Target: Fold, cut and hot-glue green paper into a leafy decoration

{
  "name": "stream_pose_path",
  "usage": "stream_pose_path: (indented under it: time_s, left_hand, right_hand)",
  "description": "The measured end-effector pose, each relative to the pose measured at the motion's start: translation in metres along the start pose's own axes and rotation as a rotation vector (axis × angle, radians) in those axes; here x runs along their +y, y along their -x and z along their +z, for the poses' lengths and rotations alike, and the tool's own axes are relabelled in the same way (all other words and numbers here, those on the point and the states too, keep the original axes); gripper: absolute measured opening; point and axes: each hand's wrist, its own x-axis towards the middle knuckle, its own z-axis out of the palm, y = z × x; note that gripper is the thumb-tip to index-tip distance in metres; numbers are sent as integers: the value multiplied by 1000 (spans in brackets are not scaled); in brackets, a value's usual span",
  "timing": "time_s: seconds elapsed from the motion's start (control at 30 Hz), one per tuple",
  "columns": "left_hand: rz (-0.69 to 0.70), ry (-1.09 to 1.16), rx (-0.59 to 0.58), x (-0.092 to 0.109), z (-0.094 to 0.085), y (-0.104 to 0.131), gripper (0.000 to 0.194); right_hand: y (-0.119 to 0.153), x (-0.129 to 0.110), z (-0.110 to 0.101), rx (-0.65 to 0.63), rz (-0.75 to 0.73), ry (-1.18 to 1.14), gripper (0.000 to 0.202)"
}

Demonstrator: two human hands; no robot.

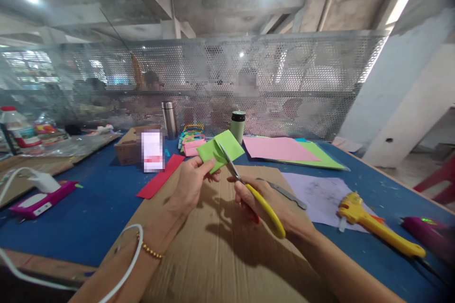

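Note:
A folded piece of bright green paper is pinched by its lower left part in my left hand. My right hand grips a pair of scissors with yellow and red handles. The metal blades point up and left and lie across the green paper, along a slit or fold edge in it; whether they are cutting cannot be made out. Both hands are above a brown cardboard sheet. Just beyond my right hand lies a grey utility knife.
Red paper lies left, near a cardboard box and phone. Two bottles, steel and green, stand behind. Pink sheets, purple paper and a yellow glue gun are right. A white cable crosses my left forearm.

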Motion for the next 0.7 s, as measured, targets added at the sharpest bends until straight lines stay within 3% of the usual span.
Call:
stream_pose_path:
  time_s: [0.7]
  left_hand:
    - [-39,67,2,5,2,2,25]
  right_hand:
    - [0,-5,2,40,89,-76,49]
